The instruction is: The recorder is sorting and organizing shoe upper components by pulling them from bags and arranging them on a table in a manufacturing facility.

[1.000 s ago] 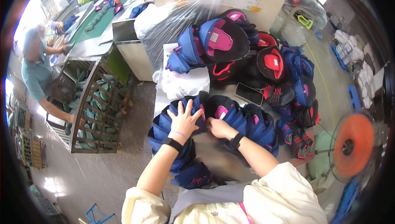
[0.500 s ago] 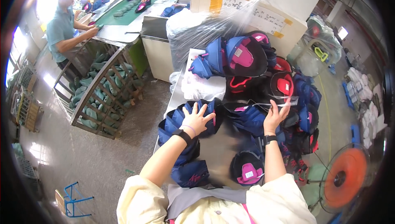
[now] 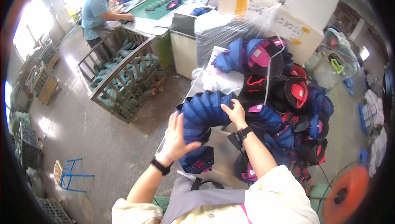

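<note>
I have the curved row of nested blue shoe uppers (image 3: 205,108) at frame centre, on the metal table (image 3: 222,146). My read: light, soft, grippy fabric, likely stiffer at the collars; not fragile, but the nest could fan apart if held at one end only. I'd cup both ends from outside. Right hand (image 3: 236,116) is at the row's right end, fingers half curled, thumb apart; can't tell if it's pinching the end upper. Left hand (image 3: 176,138) is by the left side, fingers straight, thumb wide, nothing grasped; contact unclear. Pink-laced blue upper (image 3: 197,160) at the row's lower end. Black-and-red upper (image 3: 297,93) right of centre. Slatted crate (image 3: 122,67) upper left, holding green shoe lasts (image 3: 109,75). Orange fan (image 3: 349,189) lower right.
</note>
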